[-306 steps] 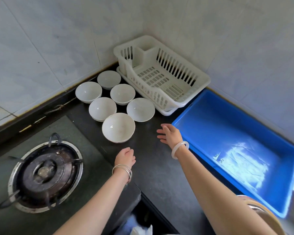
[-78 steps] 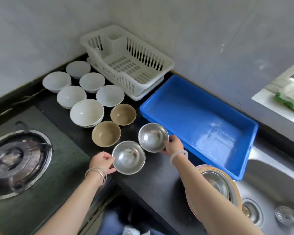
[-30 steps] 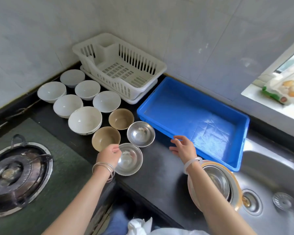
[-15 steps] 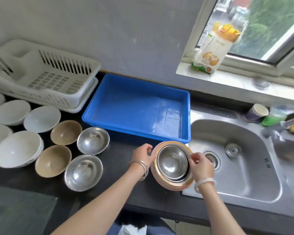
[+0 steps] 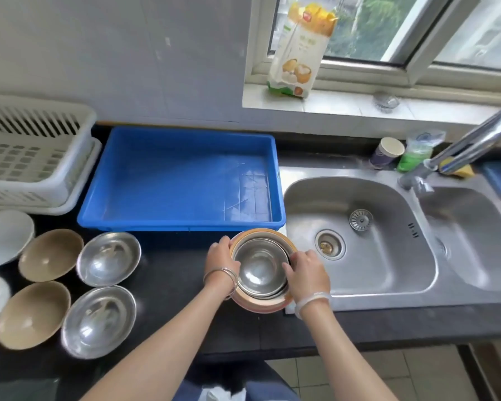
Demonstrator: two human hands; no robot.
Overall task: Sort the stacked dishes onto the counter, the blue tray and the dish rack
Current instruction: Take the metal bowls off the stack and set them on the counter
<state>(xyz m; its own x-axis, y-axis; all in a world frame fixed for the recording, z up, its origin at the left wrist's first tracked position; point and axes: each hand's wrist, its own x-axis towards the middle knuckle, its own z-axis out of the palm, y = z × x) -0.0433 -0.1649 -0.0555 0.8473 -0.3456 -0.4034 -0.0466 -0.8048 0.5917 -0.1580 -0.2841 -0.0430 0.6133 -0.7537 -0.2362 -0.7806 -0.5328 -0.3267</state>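
Moved: the left hand has left the bowls laid out at lower left and the right hand has come off the counter. Both are now on the stack of dishes at centre frame.
Left grip: fingers curl over the stack's left rim.
Right grip: fingers curl over the right rim of the top steel bowl; how deep they reach, I cannot tell.
Stack: it rests on the counter's front strip, touching the edge of the sink and just below the blue tray.
Risk: nested steel bowls may stick together, so lifting one could drag another up and let it drop. A tug could also slide the plates underneath toward the sink, since the stack sits at its lip.
Count, stack: at least two nested steel bowls on orange-rimmed plates; the exact number is hidden.
Count, lower left: two steel bowls, two tan bowls, and two white bowls cut off by the frame edge.
Count, middle: one blue tray, nothing in it.
Count, upper left: one dish rack, with no dishes in the part shown.
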